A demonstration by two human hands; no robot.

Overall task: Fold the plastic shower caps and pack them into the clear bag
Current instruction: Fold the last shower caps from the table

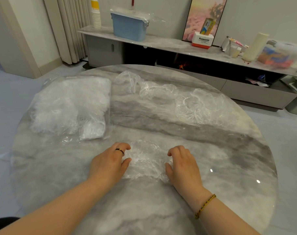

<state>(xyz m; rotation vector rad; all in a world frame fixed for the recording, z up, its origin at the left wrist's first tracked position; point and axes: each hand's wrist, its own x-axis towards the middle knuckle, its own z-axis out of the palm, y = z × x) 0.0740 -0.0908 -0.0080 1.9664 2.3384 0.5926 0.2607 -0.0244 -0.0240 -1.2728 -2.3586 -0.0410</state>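
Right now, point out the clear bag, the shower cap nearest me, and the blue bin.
clear bag (69, 106): head view, middle of its stuffed body.
nearest shower cap (146, 160): head view, its crumpled centre.
blue bin (129, 29): head view, its front wall.

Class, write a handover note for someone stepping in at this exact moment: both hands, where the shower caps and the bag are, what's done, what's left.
Left hand: pinching the left edge of the shower cap, which lies crumpled on the table.
Right hand: curled on the same cap's right edge.
Clear bag: on the table's left, holding a white mass of caps.
Loose caps: several, unfolded, along the far side.
Done: part of the batch is bagged.
Left: fold this cap, bag it, then the loose ones.
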